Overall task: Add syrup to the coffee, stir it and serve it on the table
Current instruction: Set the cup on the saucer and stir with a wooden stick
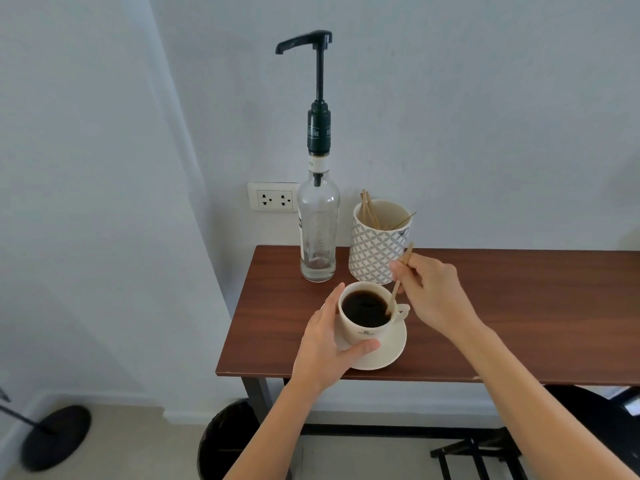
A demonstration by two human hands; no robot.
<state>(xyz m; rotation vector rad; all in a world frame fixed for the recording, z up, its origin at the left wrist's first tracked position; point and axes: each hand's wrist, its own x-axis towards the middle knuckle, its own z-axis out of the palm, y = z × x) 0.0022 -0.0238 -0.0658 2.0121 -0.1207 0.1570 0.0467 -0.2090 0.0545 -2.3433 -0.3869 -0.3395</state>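
A cream cup (360, 332) of black coffee (363, 308) stands on a cream saucer (388, 351) near the left front of the brown table (502, 313). My left hand (325, 348) wraps around the cup's left side and front. My right hand (429, 292) pinches a wooden stir stick (398, 282) whose lower end dips into the coffee at the cup's right side. Behind the cup stands a clear glass syrup bottle (318, 230) with a tall black pump (318, 77), its spout pointing left.
A patterned ceramic holder (377, 247) with several wooden sticks stands right of the bottle, close behind my right hand. A wall socket (273, 199) sits behind the bottle. Below the table are a dark bin (225, 441), a black stool (595, 414) and a round stand base (55, 438).
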